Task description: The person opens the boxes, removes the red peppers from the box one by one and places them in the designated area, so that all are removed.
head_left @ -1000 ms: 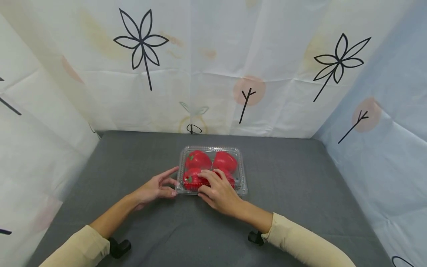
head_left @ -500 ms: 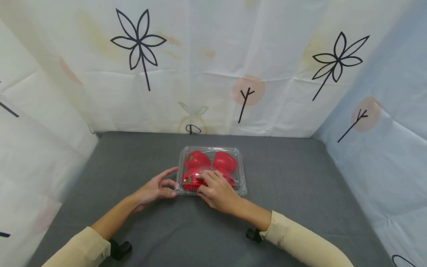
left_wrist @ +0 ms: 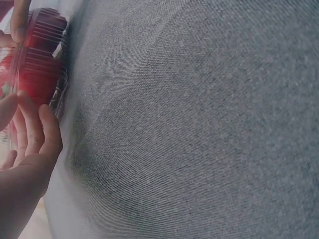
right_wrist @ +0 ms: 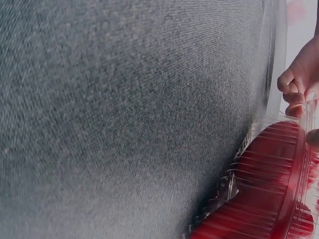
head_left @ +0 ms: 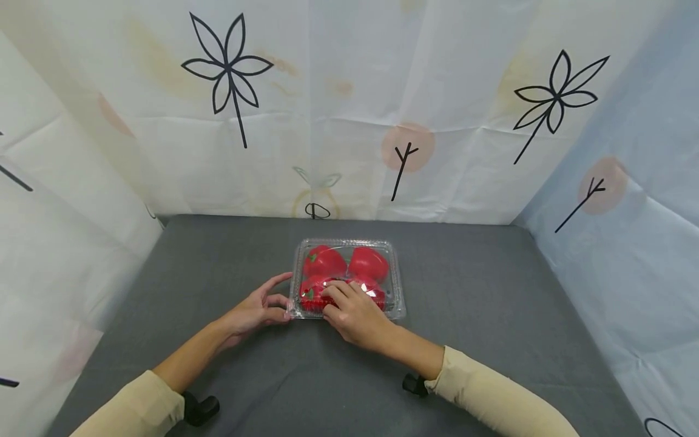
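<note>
Head view: left hand (head_left: 251,312) against container (head_left: 397,282), right hand (head_left: 355,314) curled over it.

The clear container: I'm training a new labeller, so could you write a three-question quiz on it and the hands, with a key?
1. Count: how many red peppers show in the clear container?
2. True or false: the left hand is at the container's left edge.
3. Choose: the right hand is at the container's (A) far, (B) near or (C) right edge.

Key: 1 four; 2 true; 3 B.
</note>
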Demonstrator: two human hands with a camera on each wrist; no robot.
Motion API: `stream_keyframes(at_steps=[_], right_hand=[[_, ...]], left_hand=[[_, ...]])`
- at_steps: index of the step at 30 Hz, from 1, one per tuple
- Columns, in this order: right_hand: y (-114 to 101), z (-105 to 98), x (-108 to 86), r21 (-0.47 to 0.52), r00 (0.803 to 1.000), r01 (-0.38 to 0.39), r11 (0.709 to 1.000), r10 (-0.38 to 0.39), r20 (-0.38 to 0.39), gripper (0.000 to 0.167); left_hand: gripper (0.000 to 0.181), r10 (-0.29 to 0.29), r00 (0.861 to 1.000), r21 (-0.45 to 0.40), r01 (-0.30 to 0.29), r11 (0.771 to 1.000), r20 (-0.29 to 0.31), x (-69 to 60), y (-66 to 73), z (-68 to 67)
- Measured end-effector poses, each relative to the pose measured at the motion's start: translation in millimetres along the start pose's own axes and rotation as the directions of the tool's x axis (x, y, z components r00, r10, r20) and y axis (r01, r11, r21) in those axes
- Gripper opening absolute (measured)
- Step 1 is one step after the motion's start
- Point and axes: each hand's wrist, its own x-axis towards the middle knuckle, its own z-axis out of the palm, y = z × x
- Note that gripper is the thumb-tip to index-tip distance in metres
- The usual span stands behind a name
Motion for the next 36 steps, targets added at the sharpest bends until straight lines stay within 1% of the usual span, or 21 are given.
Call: stream_keyframes(at_steps=[2, 6, 10, 20, 28, 36], right_hand=[[-0.5, 1.4, 0.5, -0.023, 1.000, 0.016, 1.000, -0.016, 0.002, 0.017], [-1.2, 1.6, 1.7, -0.053, 0.999, 0.033, 0.998, -0.033, -0.001, 0.015], [-1.1, 0.5, 1.9, -0.055, 1.000, 0.026, 0.998, -0.026, 0.010, 0.016], [-0.6, 0.2, 1.6, -0.025, 1.000, 0.023, 0.999, -0.023, 0.018, 0.020], [-1.3, -0.3, 0.9, -0.003, 1.000, 0.003, 1.000, -0.003, 0.027, 0.020], [-1.6, 0.9, -0.3, 0.003, 1.000, 0.006, 1.000, -0.006, 0.030, 0.019]], left_hand=[[0.090, 0.000, 1.000, -0.010, 0.000, 1.000, -0.002, 0.1, -0.8, 0.3], [0.091, 0.008, 1.000, -0.023, -0.008, 1.000, -0.001, 0.7, -3.4, 0.2], [0.091, 0.022, 1.000, -0.028, -0.022, 0.999, 0.000, 0.4, -4.6, 0.4], [0.090, 0.025, 1.000, -0.050, -0.025, 0.998, 0.004, 0.7, -3.8, 2.0], [0.089, 0.016, 1.000, -0.033, -0.016, 0.999, -0.005, 0.9, -2.2, 3.0], [0.088, 0.003, 1.000, -0.010, -0.004, 1.000, -0.024, 1.7, -1.4, 3.5]])
